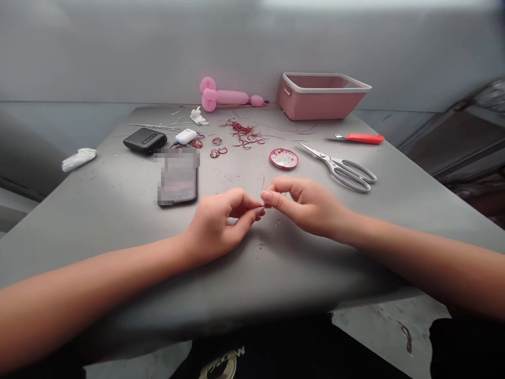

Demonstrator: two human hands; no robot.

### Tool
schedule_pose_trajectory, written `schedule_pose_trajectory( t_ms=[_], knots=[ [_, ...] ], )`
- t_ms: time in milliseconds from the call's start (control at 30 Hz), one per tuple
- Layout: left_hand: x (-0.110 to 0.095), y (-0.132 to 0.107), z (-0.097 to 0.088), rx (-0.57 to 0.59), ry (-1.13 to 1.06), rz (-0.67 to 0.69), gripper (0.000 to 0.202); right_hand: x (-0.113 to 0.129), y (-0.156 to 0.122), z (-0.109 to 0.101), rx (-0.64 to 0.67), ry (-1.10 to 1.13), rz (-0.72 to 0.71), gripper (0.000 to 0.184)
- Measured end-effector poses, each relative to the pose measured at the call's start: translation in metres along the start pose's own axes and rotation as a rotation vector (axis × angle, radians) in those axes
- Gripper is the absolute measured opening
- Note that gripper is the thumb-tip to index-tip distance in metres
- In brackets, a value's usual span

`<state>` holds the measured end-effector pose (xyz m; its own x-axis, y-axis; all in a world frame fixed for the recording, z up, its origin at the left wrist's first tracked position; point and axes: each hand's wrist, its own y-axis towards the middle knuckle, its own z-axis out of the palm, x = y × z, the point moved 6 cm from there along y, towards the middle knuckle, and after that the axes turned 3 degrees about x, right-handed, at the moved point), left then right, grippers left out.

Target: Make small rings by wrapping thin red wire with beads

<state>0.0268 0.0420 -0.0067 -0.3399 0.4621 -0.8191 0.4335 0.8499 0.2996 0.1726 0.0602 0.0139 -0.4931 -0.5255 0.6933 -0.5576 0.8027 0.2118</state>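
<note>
Wall (pixel 158 52), one: plain grey, across the back. Floor (pixel 379 337), one patch in view: pale, below the table edge at right, one dark strand (pixel 406 338) on it. Table (pixel 98 221), one: smooth grey top, scattered with specks. Bin (pixel 319 105), one: pink, white rim, far edge. Hands, two, bare, at the near middle: left hand (pixel 215 221) and right hand (pixel 310 205), fingertips close together, each pinching one thin red cord (pixel 261 206); one loose end rises between them. Balloon (pixel 229 97), one: pink, twisted, left of the bin. Scissors (pixel 341 169), one pair: grey handles, blades slightly parted, beyond the right hand. Phone (pixel 179 179), one: dark, beyond the left hand. Black device (pixel 145 140), one: behind the phone. Knife (pixel 360 138), one: red handle, behind the scissors. White bag (pixel 79 159), one: crumpled, left edge. Dish (pixel 271 161), one: red-rimmed, pale beads (pixel 284 157) inside, too many to count. White case (pixel 186 137), one. White scrap (pixel 198 116), one. Cord rings (pixel 223 150): three clear of the case, others overlapping beside it. Red offcuts (pixel 242 130): one heap, uncounted.
</note>
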Motion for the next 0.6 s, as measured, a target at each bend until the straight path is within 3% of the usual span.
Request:
schedule_pose_trajectory(
  t_ms=[67, 133, 200, 300, 400, 467, 533, 600],
  knots=[
    [0.005, 0.003, -0.001, -0.011, -0.185, -0.088, 0.015, 0.011, -0.005, -0.010, -0.256, -0.163, -0.281, 0.016],
    [0.008, 0.005, -0.001, -0.010, -0.352, -0.157, 0.019, 0.018, -0.014, -0.011, -0.408, -0.324, -0.527, 0.006],
    [0.008, 0.006, 0.000, 0.011, -0.443, -0.204, 0.021, 0.019, -0.017, -0.009, -0.437, -0.429, -0.651, 0.017],
    [0.007, 0.005, 0.004, 0.045, -0.473, -0.219, 0.021, 0.019, -0.019, -0.006, -0.453, -0.514, -0.714, 0.022],
    [0.006, 0.003, 0.005, 0.056, -0.413, -0.157, 0.020, 0.020, -0.020, -0.005, -0.492, -0.548, -0.669, 0.018],
    [0.004, 0.004, 0.003, 0.052, -0.276, -0.085, 0.018, 0.020, -0.017, -0.005, -0.474, -0.519, -0.538, 0.018],
    [0.002, 0.004, 0.001, 0.050, -0.081, -0.018, 0.013, 0.015, -0.010, -0.005, -0.333, -0.406, -0.341, 0.019],
    [-0.001, 0.005, -0.001, 0.050, 0.113, 0.041, 0.007, 0.006, -0.003, 0.001, -0.049, -0.205, -0.115, 0.020]
  ],
)
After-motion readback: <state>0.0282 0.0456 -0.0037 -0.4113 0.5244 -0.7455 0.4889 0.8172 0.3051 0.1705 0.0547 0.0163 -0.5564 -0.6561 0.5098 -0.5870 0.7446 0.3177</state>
